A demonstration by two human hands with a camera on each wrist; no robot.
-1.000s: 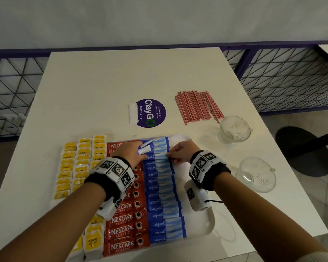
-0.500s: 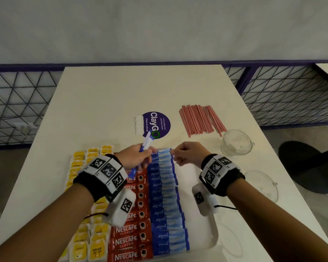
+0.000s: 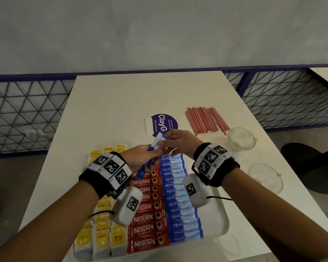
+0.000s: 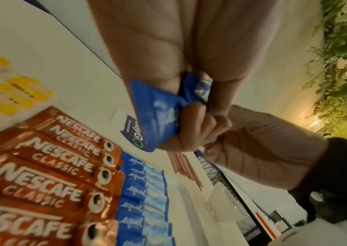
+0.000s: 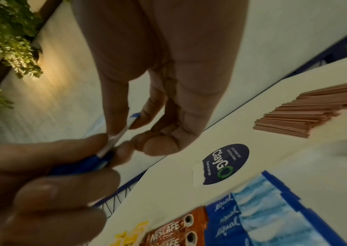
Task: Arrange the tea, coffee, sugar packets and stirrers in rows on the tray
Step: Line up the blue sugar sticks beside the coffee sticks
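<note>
At frame centre, the left hand grips a blue sugar packet slanting up-right, its upper tip pinched by the right hand, directly above the sugar row.

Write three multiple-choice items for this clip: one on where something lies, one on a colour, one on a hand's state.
1. Where do the stirrers lie?
A. on the tray
B. on the table, beyond the tray
C. in a glass cup

2. What colour are the coffee sachets?
A. red
B. green
C. white

3. What is the left hand doing?
A. lying flat on the table
B. hanging idle
C. gripping a blue sugar packet

Key: 1 B, the bundle lies on bare table past the tray. 2 A, the Nescafe row is red. 3 C, the left wrist view shows fingers curled round the packet, which the right hand pinches too.
</note>
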